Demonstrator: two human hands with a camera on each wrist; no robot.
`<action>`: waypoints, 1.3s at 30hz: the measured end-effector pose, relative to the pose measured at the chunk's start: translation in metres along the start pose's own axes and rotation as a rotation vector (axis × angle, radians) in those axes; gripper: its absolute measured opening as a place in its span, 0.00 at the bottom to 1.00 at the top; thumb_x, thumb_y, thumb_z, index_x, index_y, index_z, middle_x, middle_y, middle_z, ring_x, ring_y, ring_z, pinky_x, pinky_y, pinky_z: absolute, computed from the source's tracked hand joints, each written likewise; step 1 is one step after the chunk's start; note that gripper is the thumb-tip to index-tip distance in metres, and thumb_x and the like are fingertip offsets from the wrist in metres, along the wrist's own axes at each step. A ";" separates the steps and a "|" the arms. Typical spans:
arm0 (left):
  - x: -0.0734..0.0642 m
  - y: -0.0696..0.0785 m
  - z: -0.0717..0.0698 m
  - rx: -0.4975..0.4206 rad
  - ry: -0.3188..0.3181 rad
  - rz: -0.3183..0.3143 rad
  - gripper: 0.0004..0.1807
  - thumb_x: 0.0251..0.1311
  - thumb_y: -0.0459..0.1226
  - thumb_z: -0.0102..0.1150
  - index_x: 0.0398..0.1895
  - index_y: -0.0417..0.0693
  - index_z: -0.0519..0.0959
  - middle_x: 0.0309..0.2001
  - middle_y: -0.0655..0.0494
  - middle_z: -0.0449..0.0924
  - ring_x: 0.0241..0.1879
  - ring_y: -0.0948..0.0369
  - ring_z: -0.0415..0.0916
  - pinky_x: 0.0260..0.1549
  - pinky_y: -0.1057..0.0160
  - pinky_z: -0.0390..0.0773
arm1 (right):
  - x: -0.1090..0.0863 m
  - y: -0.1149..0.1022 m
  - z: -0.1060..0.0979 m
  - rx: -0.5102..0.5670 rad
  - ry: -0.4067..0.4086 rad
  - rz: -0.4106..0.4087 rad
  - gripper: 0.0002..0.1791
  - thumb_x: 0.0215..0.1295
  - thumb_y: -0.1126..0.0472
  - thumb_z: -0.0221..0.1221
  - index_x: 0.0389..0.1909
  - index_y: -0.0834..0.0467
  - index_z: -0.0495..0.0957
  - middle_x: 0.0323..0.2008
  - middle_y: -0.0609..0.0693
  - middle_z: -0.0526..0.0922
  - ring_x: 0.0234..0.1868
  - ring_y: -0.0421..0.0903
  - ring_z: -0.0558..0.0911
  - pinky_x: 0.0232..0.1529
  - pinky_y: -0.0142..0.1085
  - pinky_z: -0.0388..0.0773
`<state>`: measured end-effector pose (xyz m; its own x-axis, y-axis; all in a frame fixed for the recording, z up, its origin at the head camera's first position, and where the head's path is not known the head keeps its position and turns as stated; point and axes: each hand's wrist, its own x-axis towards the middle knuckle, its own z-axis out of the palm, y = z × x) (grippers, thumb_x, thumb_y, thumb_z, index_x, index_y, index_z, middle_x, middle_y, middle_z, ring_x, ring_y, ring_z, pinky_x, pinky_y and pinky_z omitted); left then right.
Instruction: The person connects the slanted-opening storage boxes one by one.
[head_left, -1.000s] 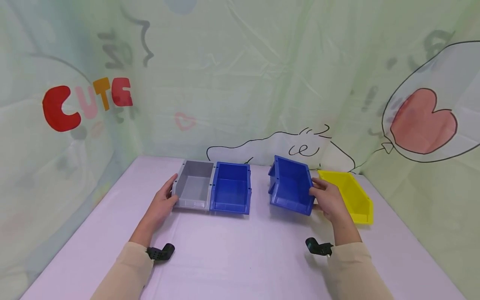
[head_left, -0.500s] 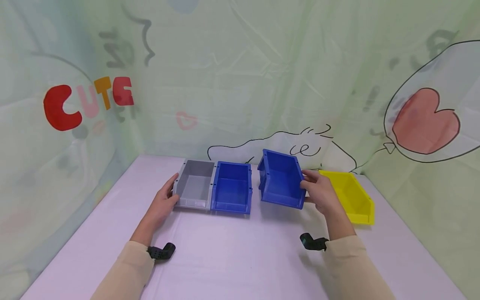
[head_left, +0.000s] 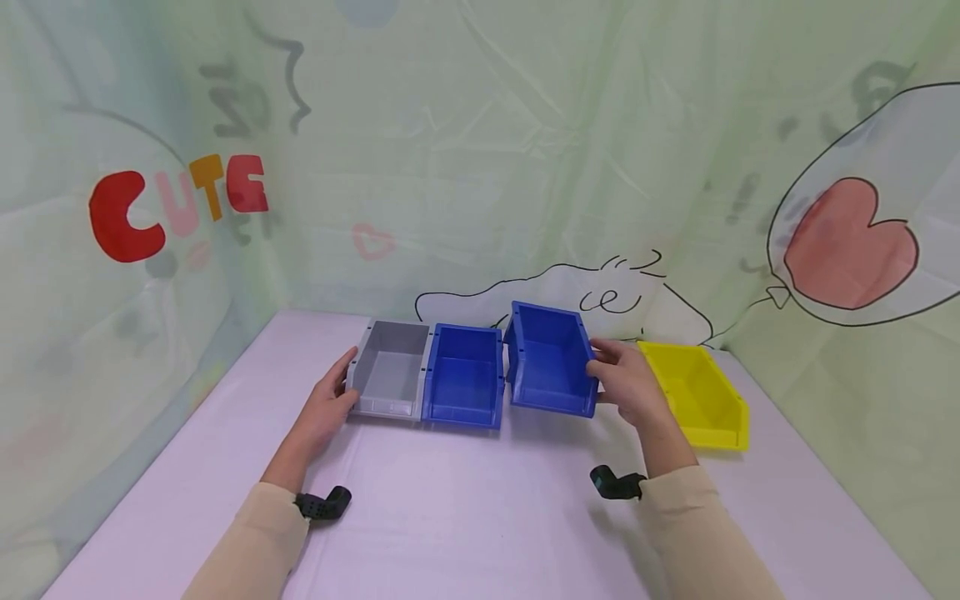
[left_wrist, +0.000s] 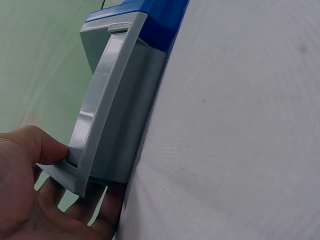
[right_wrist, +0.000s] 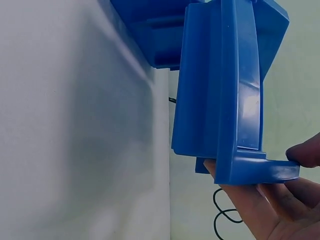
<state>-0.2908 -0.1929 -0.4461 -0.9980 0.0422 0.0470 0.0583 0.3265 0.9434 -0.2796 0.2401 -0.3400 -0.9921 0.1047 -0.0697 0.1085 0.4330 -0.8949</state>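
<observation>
A grey storage bin (head_left: pixel 389 371) and a blue storage bin (head_left: pixel 463 375) stand side by side on the table, touching. My left hand (head_left: pixel 330 397) grips the grey bin's left wall; in the left wrist view the thumb (left_wrist: pixel 47 145) lies over the rim and the fingers are outside and below. My right hand (head_left: pixel 633 383) holds a second blue bin (head_left: pixel 551 358) by its right wall, thumb over the rim. That bin is raised off the table, slightly tilted, its left side close to the standing blue bin. The right wrist view shows its shadow on the cloth.
A yellow storage bin (head_left: pixel 697 396) stands at the right, turned at an angle, just beyond my right hand. The table (head_left: pixel 465 517) has a pale cloth. Printed curtains (head_left: pixel 480 167) hang behind and at both sides.
My right hand has carried the raised blue bin leftward, from near the yellow bin to beside the standing blue one, and its tilt has lessened. My left hand keeps its place on the grey bin.
</observation>
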 end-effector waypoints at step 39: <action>0.000 0.002 0.000 0.002 0.004 -0.012 0.43 0.70 0.30 0.42 0.85 0.65 0.45 0.85 0.50 0.39 0.83 0.43 0.40 0.80 0.43 0.50 | 0.002 -0.002 0.005 -0.030 -0.043 0.007 0.35 0.75 0.64 0.49 0.81 0.63 0.54 0.75 0.68 0.65 0.70 0.68 0.73 0.60 0.58 0.80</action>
<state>-0.2904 -0.1923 -0.4445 -0.9987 0.0347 0.0374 0.0467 0.3289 0.9432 -0.2818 0.2345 -0.3407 -0.9930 0.0694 -0.0954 0.1167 0.4587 -0.8809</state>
